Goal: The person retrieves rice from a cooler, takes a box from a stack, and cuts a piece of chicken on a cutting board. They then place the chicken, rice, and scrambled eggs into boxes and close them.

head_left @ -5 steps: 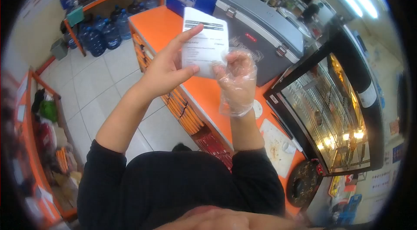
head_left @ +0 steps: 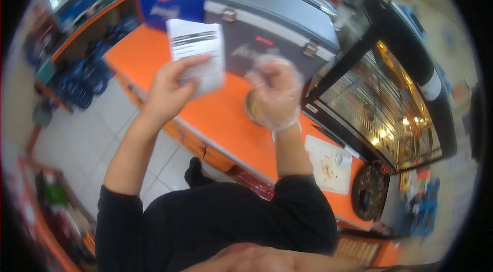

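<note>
My left hand (head_left: 172, 84) is closed on a white printed paper (head_left: 197, 41), thumb in front of its lower part. Dark bands of print run across the paper's upper part; the smaller text is blurred. To its right, apart from the paper, my right hand (head_left: 277, 90) wears a clear plastic glove. Its fingers are loosely curled with the thumb apart, and nothing shows between them. Partly hidden behind that hand, a round tan-rimmed thing (head_left: 250, 106) sits on the orange counter (head_left: 205, 118).
A blue cooler box (head_left: 169, 2) and a grey cooler box (head_left: 267, 25) stand along the counter's back. A lit glass display case (head_left: 380, 102) is at right. Nearby are a stained white cutting board (head_left: 326, 161), a knife (head_left: 336, 141) and a dark round tray (head_left: 362, 202).
The view has turned and shifted. My left hand has moved left with the paper, while my right hand has come away from the paper's edge.
</note>
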### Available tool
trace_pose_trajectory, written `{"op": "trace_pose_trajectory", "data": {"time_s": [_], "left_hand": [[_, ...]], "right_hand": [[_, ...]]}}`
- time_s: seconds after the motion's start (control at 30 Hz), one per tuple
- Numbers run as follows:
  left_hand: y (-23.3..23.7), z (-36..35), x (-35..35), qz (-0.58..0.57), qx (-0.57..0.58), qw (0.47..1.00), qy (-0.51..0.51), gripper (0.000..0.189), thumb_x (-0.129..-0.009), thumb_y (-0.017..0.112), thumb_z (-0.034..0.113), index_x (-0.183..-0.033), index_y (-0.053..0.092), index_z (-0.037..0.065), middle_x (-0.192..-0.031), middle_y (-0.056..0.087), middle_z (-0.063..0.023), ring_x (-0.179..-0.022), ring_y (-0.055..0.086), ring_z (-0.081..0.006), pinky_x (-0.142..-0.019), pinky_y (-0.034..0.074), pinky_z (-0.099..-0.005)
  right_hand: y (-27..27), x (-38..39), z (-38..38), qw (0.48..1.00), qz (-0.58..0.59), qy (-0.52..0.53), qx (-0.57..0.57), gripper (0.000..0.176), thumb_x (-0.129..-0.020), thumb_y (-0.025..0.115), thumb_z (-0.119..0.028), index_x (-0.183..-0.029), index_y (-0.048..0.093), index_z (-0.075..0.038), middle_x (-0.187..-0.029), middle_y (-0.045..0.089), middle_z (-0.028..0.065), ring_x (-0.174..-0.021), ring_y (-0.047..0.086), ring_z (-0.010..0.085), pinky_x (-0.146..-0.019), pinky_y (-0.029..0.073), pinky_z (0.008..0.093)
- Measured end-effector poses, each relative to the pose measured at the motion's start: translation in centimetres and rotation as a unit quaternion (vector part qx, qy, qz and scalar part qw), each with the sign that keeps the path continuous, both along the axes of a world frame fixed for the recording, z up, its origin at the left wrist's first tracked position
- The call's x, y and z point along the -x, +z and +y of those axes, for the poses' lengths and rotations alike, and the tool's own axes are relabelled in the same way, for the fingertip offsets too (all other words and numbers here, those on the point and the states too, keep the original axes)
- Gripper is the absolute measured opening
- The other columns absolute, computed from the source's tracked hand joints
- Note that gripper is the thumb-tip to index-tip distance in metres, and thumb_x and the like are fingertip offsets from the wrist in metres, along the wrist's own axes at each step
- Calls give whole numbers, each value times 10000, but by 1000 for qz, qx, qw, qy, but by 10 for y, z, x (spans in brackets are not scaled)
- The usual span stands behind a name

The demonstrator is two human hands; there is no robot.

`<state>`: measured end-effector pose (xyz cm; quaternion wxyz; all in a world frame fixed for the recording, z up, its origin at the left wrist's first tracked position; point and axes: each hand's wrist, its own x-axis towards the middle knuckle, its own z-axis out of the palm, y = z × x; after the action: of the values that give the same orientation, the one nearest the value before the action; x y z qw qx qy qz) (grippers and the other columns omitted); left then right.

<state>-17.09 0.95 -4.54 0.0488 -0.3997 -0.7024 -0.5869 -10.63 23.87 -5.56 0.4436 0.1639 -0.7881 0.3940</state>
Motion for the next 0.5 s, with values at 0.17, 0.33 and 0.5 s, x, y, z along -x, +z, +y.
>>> {"op": "trace_pose_trajectory", "data": {"time_s": [0.17,0.33,0.5], "left_hand": [[23,80,190,275,200,919,201,477,-771,577,47,-1245,541,82,-1132,565,-201,-1110,504,-354,-902,418,-411],[28,168,323,466,192,844,185,444,-816,579,234,-1239,542,101,-1188,553,-155,-1175,459,-369,-936,375,-463],[178,235,362,192,278,922,189,394,-957,400,376,-1009,623,55,-987,647,-148,-927,600,-208,-843,458,-382]], "right_hand": [[-17,111,208,898,12,-416,-142,151,-731,692,-143,-824,609,-59,-828,609,122,-791,578,307,-737,437,404],[-7,143,270,813,-5,-480,-330,119,-689,678,-51,-751,580,-74,-755,590,94,-740,543,285,-704,412,406],[117,223,279,772,202,-541,-265,173,-762,713,-111,-918,641,-86,-795,671,96,-676,651,206,-606,506,309]]}}
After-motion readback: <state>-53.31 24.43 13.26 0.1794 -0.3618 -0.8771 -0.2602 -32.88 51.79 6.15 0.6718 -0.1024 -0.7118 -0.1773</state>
